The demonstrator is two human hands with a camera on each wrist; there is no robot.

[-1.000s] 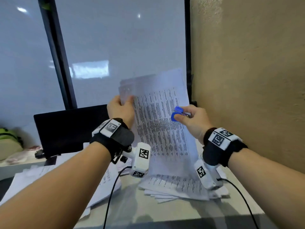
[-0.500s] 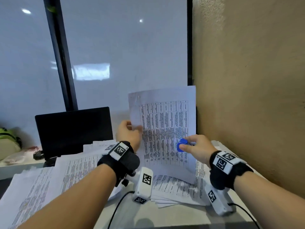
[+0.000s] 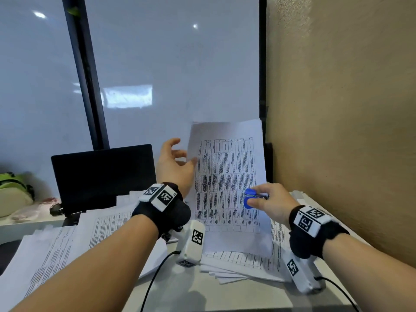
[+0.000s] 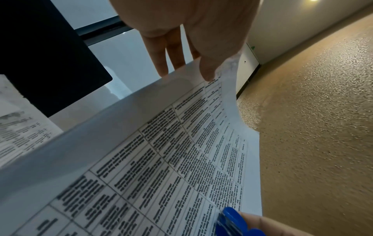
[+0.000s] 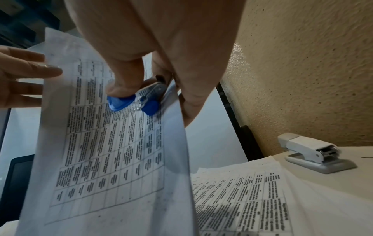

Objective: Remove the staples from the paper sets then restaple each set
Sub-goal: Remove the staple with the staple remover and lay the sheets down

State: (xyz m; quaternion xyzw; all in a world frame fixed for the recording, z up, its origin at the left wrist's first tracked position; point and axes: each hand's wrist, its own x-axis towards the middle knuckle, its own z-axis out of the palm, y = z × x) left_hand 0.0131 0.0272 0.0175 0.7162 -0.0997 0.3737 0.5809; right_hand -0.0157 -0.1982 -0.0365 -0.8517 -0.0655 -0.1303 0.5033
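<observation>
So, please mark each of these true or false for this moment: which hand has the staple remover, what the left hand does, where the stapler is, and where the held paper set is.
1. The right hand holds the blue staple remover. True.
2. The left hand grips the paper set tightly. False: its fingers are spread and straight, only at the set's left edge.
3. The stapler lies on the table near the wall. True.
4. The paper set lies flat on the table. False: it is held upright above other papers.
5. The screen is lit. False: it is dark.
</observation>
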